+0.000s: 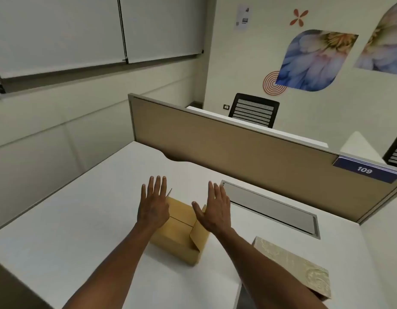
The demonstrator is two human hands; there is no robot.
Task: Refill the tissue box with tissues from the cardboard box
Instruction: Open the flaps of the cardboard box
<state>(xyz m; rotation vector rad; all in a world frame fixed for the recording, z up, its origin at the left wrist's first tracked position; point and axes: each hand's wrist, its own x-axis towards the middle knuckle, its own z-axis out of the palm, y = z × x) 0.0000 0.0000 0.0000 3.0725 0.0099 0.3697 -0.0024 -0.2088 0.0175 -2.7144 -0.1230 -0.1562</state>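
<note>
Both hands hover flat with fingers spread wide and holding nothing, left hand (pixel 153 208) and right hand (pixel 215 210) above the cardboard box (pixel 179 233) on the white surface (pixel 81 219); the patterned tissue box (pixel 293 266) lies to its right, partly under the right forearm

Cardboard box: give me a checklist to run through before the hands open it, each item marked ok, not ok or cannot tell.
1. Cardboard box within reach, on the white desk between both hands: ok.
2. Left hand free, fingers spread, no grip on anything: ok.
3. Right hand free, open above the box's right side: ok.
4. Box flaps open enough to reach in: not ok; one side flap stands up, the top still looks closed.
5. Tissues inside the box: cannot tell; the contents are hidden.
6. Tissue box close by, at the desk's near right, partly under the right forearm: ok; whether it is open, cannot tell.
</note>
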